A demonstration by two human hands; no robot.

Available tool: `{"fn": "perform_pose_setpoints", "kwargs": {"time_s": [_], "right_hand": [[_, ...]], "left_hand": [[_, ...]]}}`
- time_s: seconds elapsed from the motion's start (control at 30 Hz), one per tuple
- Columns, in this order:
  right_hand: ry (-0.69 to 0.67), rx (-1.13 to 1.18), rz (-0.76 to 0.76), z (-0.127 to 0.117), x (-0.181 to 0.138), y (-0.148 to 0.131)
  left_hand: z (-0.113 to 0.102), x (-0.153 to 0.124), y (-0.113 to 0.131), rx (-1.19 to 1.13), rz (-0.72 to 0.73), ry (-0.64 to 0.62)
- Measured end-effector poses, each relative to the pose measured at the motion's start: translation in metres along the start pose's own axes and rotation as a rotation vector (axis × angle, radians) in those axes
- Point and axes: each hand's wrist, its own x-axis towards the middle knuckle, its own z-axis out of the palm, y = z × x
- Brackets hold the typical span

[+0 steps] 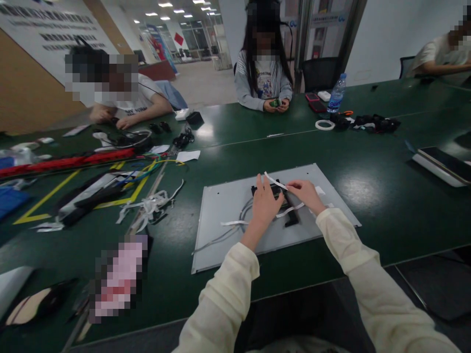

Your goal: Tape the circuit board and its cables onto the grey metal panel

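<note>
A grey metal panel (pixel 228 235) lies flat on the dark green table (pixel 368 171) in front of me. On it sit a small black board (pixel 290 215), grey cables (pixel 243 213) and thin white ribbon strips (pixel 274 180). My left hand (pixel 265 203) rests on the black board with fingers pointing up, touching one white strip. My right hand (pixel 307 193) pinches the end of that white strip just right of the left hand. Both arms wear cream sleeves.
Left of the panel lie white strip scraps (pixel 149 206), coloured wires (pixel 147 169), a red bar (pixel 66 162) and yellow floor-style tape marks. A tape roll (pixel 325 124), water bottle (pixel 336 93) and black parts sit far right. Three other people sit around the table.
</note>
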Motion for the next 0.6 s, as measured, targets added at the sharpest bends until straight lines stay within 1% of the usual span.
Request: {"fn": "perform_pose_setpoints", "kwargs": {"time_s": [0.17,0.37,0.47,0.6], "right_hand": [[0.023,-0.077,0.019,-0.0014,-0.0013,-0.0009],[0.043,-0.117,0.008,-0.0019,-0.0027,-0.0010],[0.044,-0.136,-0.006,-0.0023,-0.0039,-0.0019],[0.043,-0.158,-0.025,-0.0029,-0.0063,-0.0039]], "left_hand": [[-0.0029,-0.0006,0.0006,0.007,0.003,0.007],[-0.0032,-0.0013,-0.0001,0.089,0.110,-0.079],[-0.0043,-0.0013,0.0008,0.111,0.122,-0.113],[-0.0076,-0.0007,0.0034,0.113,0.131,-0.117]]}}
